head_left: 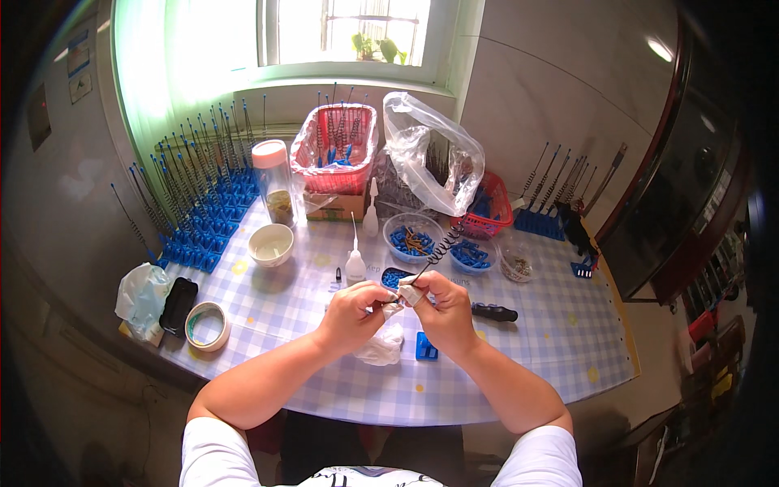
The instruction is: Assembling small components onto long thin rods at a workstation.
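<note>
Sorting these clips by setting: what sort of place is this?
Probably a home workbench for small assembly: rows of blue-based spring rods, bowls of blue parts, a glue bottle, all on a checked tablecloth by a window.

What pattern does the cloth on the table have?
The tablecloth has a pale blue and white check with small yellow dots, best seen in the head view.

spring wire (439, 247): thin, dark and curly, with a straight tip, slanting up toward 1 o'clock above the table.
white cloth bit (408, 294): small and crumpled, wrapped on the wire's low end, pinched tight.
</note>
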The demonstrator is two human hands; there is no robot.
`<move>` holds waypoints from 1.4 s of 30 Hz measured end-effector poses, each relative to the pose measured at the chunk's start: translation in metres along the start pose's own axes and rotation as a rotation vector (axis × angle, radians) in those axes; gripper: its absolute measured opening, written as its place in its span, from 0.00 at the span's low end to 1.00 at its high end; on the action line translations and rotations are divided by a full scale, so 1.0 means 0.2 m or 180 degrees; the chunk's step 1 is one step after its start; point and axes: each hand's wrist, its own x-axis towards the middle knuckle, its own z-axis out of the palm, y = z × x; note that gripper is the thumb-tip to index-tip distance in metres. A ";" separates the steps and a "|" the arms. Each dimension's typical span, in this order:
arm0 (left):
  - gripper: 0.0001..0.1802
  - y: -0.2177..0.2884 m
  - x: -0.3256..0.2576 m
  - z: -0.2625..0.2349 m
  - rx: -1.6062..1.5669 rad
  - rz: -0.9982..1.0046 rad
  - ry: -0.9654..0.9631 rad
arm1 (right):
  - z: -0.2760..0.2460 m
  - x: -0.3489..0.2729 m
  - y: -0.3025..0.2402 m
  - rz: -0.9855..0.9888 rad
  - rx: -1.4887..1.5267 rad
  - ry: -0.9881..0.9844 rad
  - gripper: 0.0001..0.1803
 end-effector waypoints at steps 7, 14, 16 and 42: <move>0.10 0.00 0.00 0.00 0.0022 0.0014 0.0008 | 0.00 0.00 0.00 -0.0011 -0.0007 -0.0006 0.02; 0.10 0.00 0.00 0.00 -0.0022 -0.0059 0.0028 | 0.00 0.00 0.02 -0.0022 -0.0050 0.0022 0.03; 0.09 0.00 0.00 0.00 0.0011 -0.0162 -0.0040 | 0.00 0.01 0.00 0.0037 0.0005 0.0049 0.03; 0.10 0.00 -0.01 0.00 0.0119 -0.0073 0.0075 | 0.02 0.00 0.04 0.0001 0.0250 0.0171 0.04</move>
